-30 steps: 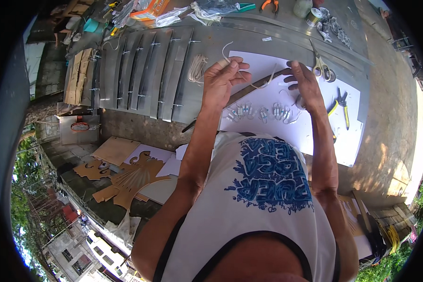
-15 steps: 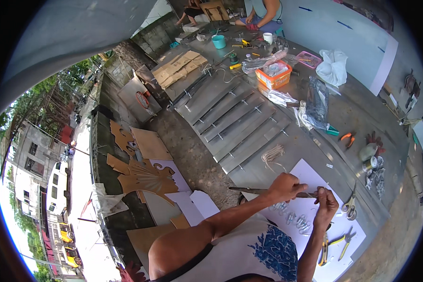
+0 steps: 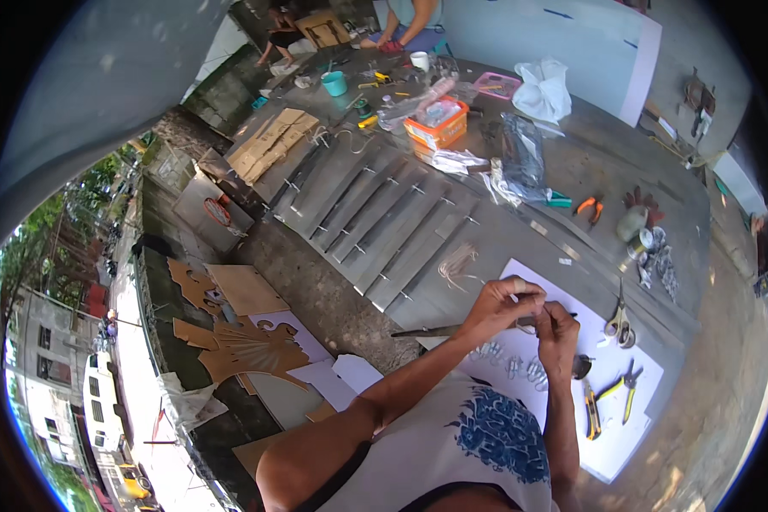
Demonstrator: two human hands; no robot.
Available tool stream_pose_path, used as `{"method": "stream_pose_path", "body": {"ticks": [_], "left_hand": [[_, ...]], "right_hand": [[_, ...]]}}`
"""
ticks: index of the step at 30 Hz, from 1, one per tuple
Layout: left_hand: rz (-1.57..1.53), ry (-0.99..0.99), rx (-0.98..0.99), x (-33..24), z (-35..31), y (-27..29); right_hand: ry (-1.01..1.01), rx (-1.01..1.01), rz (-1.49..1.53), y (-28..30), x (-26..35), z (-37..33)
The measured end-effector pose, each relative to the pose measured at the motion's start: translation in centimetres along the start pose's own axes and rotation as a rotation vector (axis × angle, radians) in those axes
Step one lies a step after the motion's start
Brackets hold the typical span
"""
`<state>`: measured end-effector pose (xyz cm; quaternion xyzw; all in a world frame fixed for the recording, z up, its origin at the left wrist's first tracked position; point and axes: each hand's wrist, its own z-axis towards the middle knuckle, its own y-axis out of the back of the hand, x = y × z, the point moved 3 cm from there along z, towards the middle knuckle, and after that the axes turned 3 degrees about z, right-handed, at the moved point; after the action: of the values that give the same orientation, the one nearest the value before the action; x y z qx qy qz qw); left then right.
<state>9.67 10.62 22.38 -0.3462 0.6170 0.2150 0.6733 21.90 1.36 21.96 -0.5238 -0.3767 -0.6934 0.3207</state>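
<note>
My left hand (image 3: 505, 311) is closed in a pinch, its fingertips meeting those of my right hand (image 3: 557, 334), which is pinched too. Whatever lies between the fingertips is too small to make out. A dark narrow strip (image 3: 427, 332) runs below both hands, its left end reaching past my left wrist; whether the fingers still touch it is hidden. Beneath them a white sheet (image 3: 606, 456) bears several shiny small metal pieces (image 3: 514, 367). Beside my right forearm are a dark round object (image 3: 582, 367), a yellow-and-black hand tool (image 3: 591, 415) and yellow-handled pliers (image 3: 621, 394).
Scissors (image 3: 621, 322) lie right of my hands, a string bundle (image 3: 458, 264) beyond. Dark flat strips (image 3: 401, 230) with crosspieces line the table's left side. Farther off are an orange tub (image 3: 438, 126), orange-handled pliers (image 3: 588, 207), flattened cardboard (image 3: 273, 145) and two people.
Both hands have shifted from gripping the dark strip to a fingertip-to-fingertip pinch above it. The whole view has swung, so the table appears farther left and higher.
</note>
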Motion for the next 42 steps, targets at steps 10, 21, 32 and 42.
{"method": "stream_pose_path", "body": {"ticks": [10,21,32,42], "left_hand": [[0.111,-0.008,-0.079,-0.7,0.3,-1.7],[0.269,-0.079,-0.102,0.4,0.5,-1.2],[0.667,-0.381,-0.13,-0.1,0.7,-1.5],[0.441,-0.223,-0.035,-2.3,0.6,-2.4]], "right_hand": [[0.064,-0.154,0.049,3.9,2.9,-0.3],[-0.03,-0.018,0.108,2.3,1.5,0.6],[0.057,-0.05,0.051,2.5,0.2,1.0],[0.021,-0.15,0.21,2.5,0.5,1.2]]}}
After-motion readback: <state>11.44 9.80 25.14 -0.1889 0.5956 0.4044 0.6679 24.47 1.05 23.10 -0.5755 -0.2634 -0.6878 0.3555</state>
